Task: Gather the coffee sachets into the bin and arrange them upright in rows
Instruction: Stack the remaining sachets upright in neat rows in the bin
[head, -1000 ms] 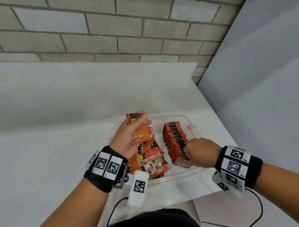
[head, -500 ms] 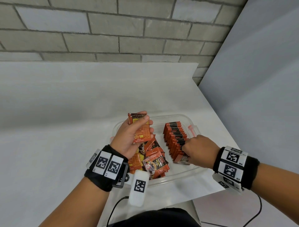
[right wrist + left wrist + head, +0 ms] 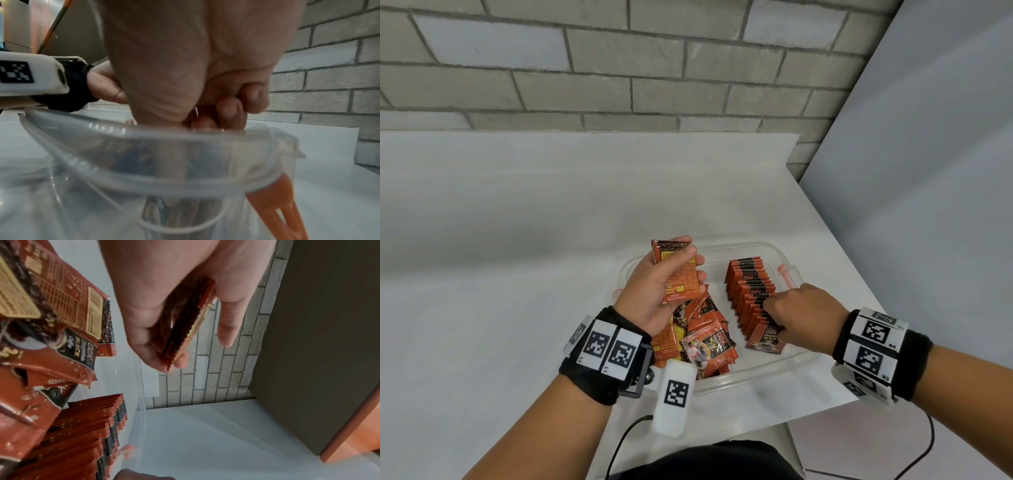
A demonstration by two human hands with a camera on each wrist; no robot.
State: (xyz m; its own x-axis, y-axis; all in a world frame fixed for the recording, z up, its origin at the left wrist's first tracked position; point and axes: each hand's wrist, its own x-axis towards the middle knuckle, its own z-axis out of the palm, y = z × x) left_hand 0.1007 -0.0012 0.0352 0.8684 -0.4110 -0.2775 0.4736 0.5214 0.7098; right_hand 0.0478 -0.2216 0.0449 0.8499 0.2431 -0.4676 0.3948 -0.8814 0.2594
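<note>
Bin [image 3: 787, 368]: clear, on the white table [image 3: 500, 274].
Upright row [image 3: 751, 293]: right half of bin.
Loose pile [image 3: 702, 339]: left half — unsorted.
Left hand [image 3: 654, 291]: clasps a small stack of sachets [image 3: 679, 274] above the pile.
Right hand [image 3: 803, 317]: fingers curled onto the row's near end; whether it pinches a sachet, I cannot tell.
Advice: brace the row — feed sachets singly, faces matching.
</note>
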